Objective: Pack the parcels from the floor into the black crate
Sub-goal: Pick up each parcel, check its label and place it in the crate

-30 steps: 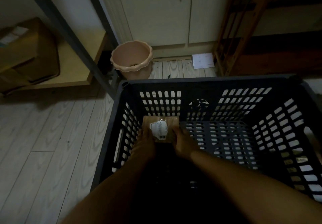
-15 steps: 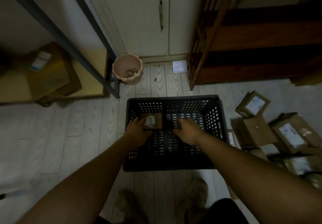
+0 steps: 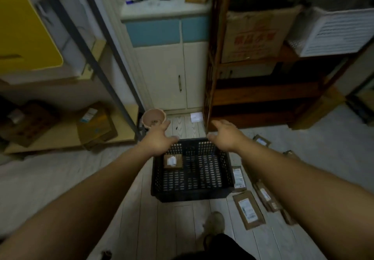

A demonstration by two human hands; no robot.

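The black crate [image 3: 192, 194] stands on the pale floor in the middle of the view. One small brown parcel [image 3: 173, 161] with a white label lies flat in its far left corner. My left hand [image 3: 158, 138] hovers above the crate's far left rim, fingers spread, holding nothing. My right hand [image 3: 226, 135] hovers above the far right rim, also spread and empty. Several brown parcels lie on the floor right of the crate, among them a flat one [image 3: 248, 210] near the front and a narrow one [image 3: 238, 178] against the crate's side.
A pink flowerpot [image 3: 152, 118] stands behind the crate by a metal shelf leg [image 3: 113, 89]. A wooden shelf unit [image 3: 263, 97] rises at the right, a cream cabinet [image 3: 172, 77] straight ahead. A cardboard box [image 3: 96, 125] sits on the low left shelf. My shoe [image 3: 215, 222] is before the crate.
Both hands let go of the small parcel and rose out of the crate; the parcel stays in the far left corner. The view pulled back and up.
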